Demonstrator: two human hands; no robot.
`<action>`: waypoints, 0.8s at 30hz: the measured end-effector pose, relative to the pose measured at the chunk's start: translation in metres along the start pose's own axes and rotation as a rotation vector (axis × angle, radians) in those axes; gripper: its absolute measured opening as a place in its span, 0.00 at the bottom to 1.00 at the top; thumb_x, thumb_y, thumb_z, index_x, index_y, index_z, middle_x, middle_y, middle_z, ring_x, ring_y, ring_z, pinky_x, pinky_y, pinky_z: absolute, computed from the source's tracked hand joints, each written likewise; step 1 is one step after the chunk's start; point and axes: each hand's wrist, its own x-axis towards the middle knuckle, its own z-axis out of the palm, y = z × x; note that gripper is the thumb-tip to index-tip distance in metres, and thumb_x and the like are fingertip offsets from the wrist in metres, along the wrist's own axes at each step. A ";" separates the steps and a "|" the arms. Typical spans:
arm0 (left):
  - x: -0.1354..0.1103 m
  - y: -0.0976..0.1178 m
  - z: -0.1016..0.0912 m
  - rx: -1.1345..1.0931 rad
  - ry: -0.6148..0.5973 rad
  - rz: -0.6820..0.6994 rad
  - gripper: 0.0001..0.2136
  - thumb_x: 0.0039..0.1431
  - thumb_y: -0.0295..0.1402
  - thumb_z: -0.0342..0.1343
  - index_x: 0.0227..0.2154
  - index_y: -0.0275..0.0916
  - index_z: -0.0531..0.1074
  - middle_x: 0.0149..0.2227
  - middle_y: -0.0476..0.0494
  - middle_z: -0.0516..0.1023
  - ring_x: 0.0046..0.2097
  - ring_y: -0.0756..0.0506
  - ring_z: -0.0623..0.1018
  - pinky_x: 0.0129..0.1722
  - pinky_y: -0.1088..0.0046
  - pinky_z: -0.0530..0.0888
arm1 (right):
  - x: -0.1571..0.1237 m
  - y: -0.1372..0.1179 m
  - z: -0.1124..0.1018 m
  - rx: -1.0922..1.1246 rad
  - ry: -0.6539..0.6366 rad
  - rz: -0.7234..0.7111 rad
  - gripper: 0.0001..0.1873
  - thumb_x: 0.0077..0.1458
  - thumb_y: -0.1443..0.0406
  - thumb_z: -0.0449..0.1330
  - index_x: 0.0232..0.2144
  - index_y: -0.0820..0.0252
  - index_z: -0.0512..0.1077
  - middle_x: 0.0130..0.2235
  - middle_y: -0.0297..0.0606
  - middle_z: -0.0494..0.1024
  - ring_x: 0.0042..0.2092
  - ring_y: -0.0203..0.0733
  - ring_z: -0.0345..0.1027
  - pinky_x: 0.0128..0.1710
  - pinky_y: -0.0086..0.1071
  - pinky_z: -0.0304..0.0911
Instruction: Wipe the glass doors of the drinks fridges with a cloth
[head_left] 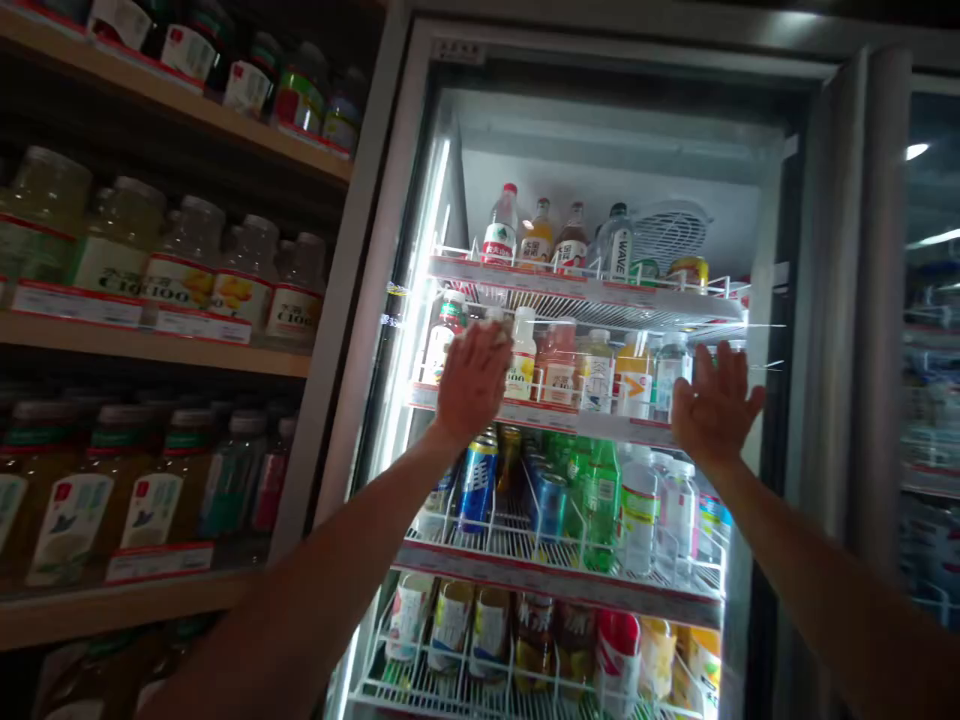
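I face an open drinks cooler with white wire shelves (585, 300) full of bottles and cans. My left hand (472, 380) is raised with fingers stretched out, in front of the bottles on the second shelf near a green-capped bottle (446, 335). My right hand (712, 400) is up at the same shelf's right end, fingers spread, beside a clear bottle (670, 372). Neither hand holds anything. Below the hands stand a blue can (478, 482) and green bottles (600, 490).
The cooler's door (862, 330) stands open at the right. Wooden shelves (150, 345) at the left carry rows of jars and bottles with red price tags. A fan grille (671, 232) sits at the cooler's top rear. The lowest shelf holds several labelled bottles (487, 625).
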 end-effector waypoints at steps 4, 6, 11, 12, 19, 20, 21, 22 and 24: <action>-0.003 0.008 0.000 -0.009 0.051 -0.094 0.19 0.61 0.31 0.43 0.55 0.40 0.62 0.61 0.39 0.59 0.65 0.39 0.50 0.60 0.52 0.57 | -0.002 0.002 0.001 0.004 0.012 0.006 0.29 0.60 0.58 0.43 0.61 0.62 0.53 0.64 0.47 0.52 0.65 0.53 0.42 0.57 0.59 0.45; -0.015 0.033 0.003 -0.043 -0.030 0.111 0.20 0.59 0.31 0.45 0.55 0.40 0.62 0.62 0.41 0.59 0.66 0.39 0.49 0.61 0.54 0.56 | -0.002 0.002 0.003 0.014 0.032 -0.002 0.29 0.60 0.59 0.44 0.61 0.62 0.54 0.64 0.48 0.53 0.64 0.54 0.43 0.57 0.60 0.45; -0.028 0.035 0.001 -0.061 -0.072 0.284 0.19 0.58 0.31 0.47 0.54 0.42 0.63 0.62 0.45 0.60 0.65 0.41 0.51 0.62 0.57 0.56 | -0.001 0.004 0.004 0.061 0.057 -0.015 0.28 0.59 0.58 0.44 0.60 0.61 0.56 0.63 0.49 0.55 0.64 0.56 0.44 0.57 0.61 0.44; -0.025 0.024 0.000 -0.045 -0.029 0.181 0.19 0.59 0.30 0.46 0.54 0.42 0.63 0.61 0.44 0.60 0.65 0.41 0.52 0.61 0.56 0.57 | -0.001 0.004 0.004 0.063 0.051 -0.012 0.29 0.59 0.58 0.44 0.60 0.61 0.56 0.63 0.49 0.55 0.64 0.56 0.44 0.57 0.60 0.44; -0.027 0.040 0.001 -0.029 0.004 0.015 0.19 0.58 0.29 0.48 0.53 0.39 0.64 0.61 0.41 0.60 0.64 0.37 0.54 0.60 0.53 0.58 | -0.004 0.000 0.002 0.077 0.019 0.053 0.31 0.59 0.55 0.40 0.61 0.60 0.54 0.64 0.46 0.52 0.65 0.54 0.42 0.58 0.59 0.41; -0.033 0.054 0.001 -0.048 -0.039 0.106 0.19 0.57 0.30 0.49 0.53 0.39 0.64 0.62 0.42 0.60 0.64 0.37 0.54 0.61 0.54 0.57 | -0.005 -0.001 0.002 0.080 0.014 0.063 0.31 0.59 0.55 0.40 0.61 0.60 0.53 0.64 0.45 0.52 0.65 0.54 0.42 0.58 0.59 0.41; -0.039 0.065 0.002 -0.067 -0.078 0.196 0.19 0.57 0.30 0.49 0.53 0.39 0.64 0.62 0.44 0.59 0.64 0.37 0.55 0.61 0.54 0.57 | -0.007 -0.001 0.001 0.082 0.009 0.068 0.31 0.59 0.55 0.39 0.62 0.60 0.53 0.64 0.45 0.51 0.65 0.53 0.41 0.58 0.59 0.41; -0.044 0.072 0.002 -0.083 -0.110 0.268 0.19 0.57 0.31 0.49 0.53 0.40 0.64 0.62 0.45 0.59 0.64 0.38 0.54 0.61 0.55 0.57 | -0.008 -0.001 0.000 0.082 0.008 0.071 0.31 0.59 0.55 0.39 0.61 0.60 0.53 0.64 0.45 0.51 0.65 0.53 0.41 0.58 0.59 0.41; -0.048 0.068 0.000 -0.095 -0.138 0.323 0.20 0.57 0.30 0.49 0.53 0.42 0.64 0.62 0.47 0.58 0.65 0.40 0.53 0.62 0.56 0.56 | -0.010 0.000 0.000 0.082 0.004 0.061 0.31 0.59 0.55 0.40 0.61 0.60 0.54 0.64 0.45 0.51 0.65 0.53 0.41 0.58 0.59 0.41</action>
